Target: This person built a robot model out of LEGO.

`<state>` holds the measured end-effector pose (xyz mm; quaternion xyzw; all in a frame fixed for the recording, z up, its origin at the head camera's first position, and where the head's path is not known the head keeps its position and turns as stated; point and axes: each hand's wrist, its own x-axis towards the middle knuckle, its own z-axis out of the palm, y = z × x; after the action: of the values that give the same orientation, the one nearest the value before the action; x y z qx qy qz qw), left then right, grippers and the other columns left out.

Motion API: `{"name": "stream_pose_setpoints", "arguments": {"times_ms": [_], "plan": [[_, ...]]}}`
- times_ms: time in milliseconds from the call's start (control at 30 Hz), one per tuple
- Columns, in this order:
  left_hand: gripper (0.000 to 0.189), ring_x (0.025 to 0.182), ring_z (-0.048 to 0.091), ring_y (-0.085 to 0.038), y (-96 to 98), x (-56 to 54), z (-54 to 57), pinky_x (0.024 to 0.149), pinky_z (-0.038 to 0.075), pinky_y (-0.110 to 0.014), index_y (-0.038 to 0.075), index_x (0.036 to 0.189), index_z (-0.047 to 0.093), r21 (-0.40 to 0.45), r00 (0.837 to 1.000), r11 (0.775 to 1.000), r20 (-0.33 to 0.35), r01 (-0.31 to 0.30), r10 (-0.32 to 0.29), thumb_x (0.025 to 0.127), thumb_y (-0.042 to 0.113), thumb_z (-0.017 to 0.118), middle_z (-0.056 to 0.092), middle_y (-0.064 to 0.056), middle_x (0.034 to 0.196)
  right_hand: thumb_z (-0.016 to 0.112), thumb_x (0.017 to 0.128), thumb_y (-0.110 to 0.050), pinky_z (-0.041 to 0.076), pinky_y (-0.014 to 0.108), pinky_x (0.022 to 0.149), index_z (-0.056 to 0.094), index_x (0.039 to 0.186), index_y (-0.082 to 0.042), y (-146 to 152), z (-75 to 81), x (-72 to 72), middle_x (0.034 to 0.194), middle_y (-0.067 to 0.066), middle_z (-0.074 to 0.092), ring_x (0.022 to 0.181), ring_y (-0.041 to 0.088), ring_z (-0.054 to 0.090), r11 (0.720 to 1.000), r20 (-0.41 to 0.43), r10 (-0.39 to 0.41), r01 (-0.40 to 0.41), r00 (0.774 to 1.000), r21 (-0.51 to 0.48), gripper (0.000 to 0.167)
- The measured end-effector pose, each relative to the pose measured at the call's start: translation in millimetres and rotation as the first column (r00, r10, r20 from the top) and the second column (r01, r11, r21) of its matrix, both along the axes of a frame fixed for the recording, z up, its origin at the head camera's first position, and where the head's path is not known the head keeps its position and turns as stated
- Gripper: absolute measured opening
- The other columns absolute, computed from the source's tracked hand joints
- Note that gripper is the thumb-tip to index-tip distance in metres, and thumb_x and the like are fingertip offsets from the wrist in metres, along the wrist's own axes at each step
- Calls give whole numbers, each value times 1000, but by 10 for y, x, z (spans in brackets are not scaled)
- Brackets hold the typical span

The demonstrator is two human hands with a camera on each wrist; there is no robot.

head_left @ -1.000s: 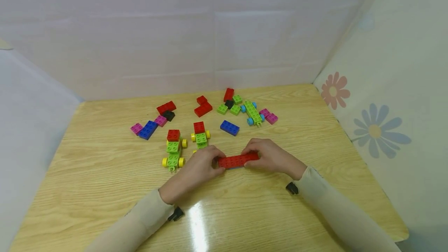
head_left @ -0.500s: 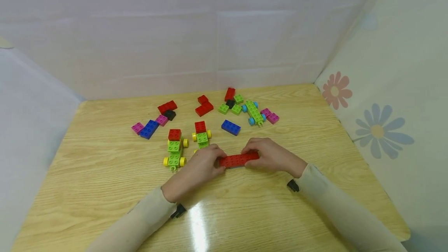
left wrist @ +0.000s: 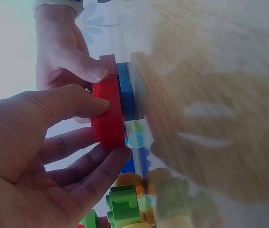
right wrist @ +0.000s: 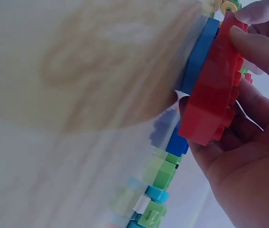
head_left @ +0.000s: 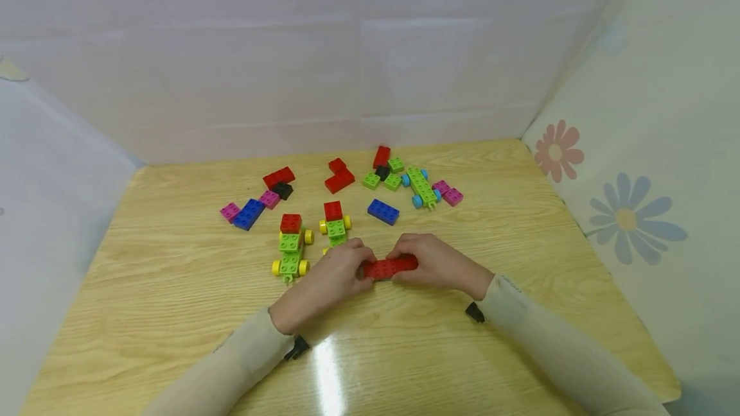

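Note:
Red toy building bricks [head_left: 386, 268] lie in a row between my two hands, studs up, close over the table in the head view. Under them is a flat blue piece [left wrist: 126, 90], shorter than the red row. My left hand [head_left: 334, 278] pinches the left end of the red bricks, thumb on the near side. At the other end my right hand [head_left: 437, 263] grips the bricks between thumb and fingers. Just beyond my left hand stands a green wheeled base [head_left: 336, 228] with a red brick on top, partly hidden by that hand. A similar yellow-wheeled car [head_left: 290, 255] stands to its left.
A loose blue brick [head_left: 383, 211] lies beyond my hands. Farther back are a green base with blue wheels [head_left: 421, 186], pink bricks [head_left: 453, 196], red bricks [head_left: 340, 180], small green bricks [head_left: 392, 182] and another blue brick [head_left: 249, 214]. White sheeting [head_left: 324, 82] hangs behind the table.
My right hand has slid left along the red bricks, covering more of them. My left hand keeps its grip at the left end, and the other bricks stay where they were.

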<state>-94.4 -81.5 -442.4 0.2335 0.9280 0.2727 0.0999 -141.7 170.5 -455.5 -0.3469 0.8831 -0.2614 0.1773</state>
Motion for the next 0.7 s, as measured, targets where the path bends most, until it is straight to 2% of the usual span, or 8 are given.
{"name": "stream_pose_setpoints", "arguments": {"times_ms": [267,467,700], "plan": [[21,92,60,-15,6,-2,-2,82,56,-32,8,114,80,-17,999,999,-16,29,-29,97,17,86,71,-3,108,88,99,-31,54,28,88,83,124,-17,-37,65,-12,116,-7,76,95,9,62,998,14,10,-10,1000,58,29],[20,91,60,-15,11,2,-4,83,57,-33,8,113,80,-20,1000,999,-13,27,-28,97,17,87,71,-4,108,89,98,-29,54,28,86,83,122,-14,-71,111,-4,114,-5,76,92,9,62,996,19,2,-4,1000,85,29],[20,90,60,-14,7,2,-3,83,57,-33,9,114,80,-26,1000,999,-17,20,-21,97,17,86,71,-3,108,90,97,-27,53,27,84,83,121,-14,-85,91,-8,113,-5,76,91,9,61,997,26,-14,12,1000,81,28]]}}
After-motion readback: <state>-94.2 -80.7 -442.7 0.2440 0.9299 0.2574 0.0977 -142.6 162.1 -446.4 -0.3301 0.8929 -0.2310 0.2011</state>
